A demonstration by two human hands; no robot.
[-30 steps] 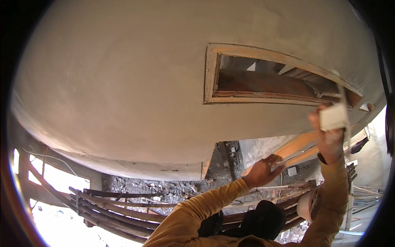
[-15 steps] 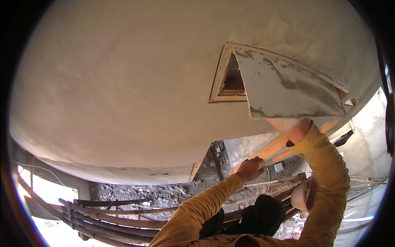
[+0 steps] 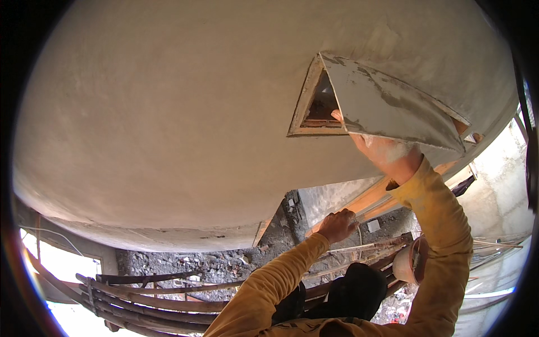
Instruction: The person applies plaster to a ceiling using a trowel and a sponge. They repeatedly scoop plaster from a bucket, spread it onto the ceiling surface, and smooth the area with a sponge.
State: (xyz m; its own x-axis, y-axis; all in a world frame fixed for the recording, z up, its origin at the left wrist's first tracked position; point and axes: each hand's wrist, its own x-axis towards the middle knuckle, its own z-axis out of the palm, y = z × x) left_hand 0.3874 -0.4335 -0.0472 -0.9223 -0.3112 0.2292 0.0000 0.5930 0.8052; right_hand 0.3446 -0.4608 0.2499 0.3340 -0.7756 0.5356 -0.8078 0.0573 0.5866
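Note:
My right hand (image 3: pixel 387 153) is raised at the right and grips the lower edge of a thin pale board (image 3: pixel 387 101) smeared with grey plaster. One fingertip shows past its left edge; the other fingers are partly hidden. Tilted, the board covers much of a framed opening (image 3: pixel 323 106) in the plastered wall (image 3: pixel 168 112), and the frame's left side stays visible. Lower down, my left hand (image 3: pixel 338 226) is closed with curled fingers, close to a wooden frame (image 3: pixel 368 197) below the wall's edge. What it holds, if anything, cannot be made out.
A pinkish bucket (image 3: pixel 405 267) stands by my right forearm. Bent wooden poles (image 3: pixel 163 303) run across below, over ground littered with rubble (image 3: pixel 213 264). A dark cloth or bag (image 3: pixel 463 186) hangs at the right. Bright openings lie at lower left.
My right hand has shifted up and left, lifting and tilting the board, so more of the hand shows. My left hand stays about where it was.

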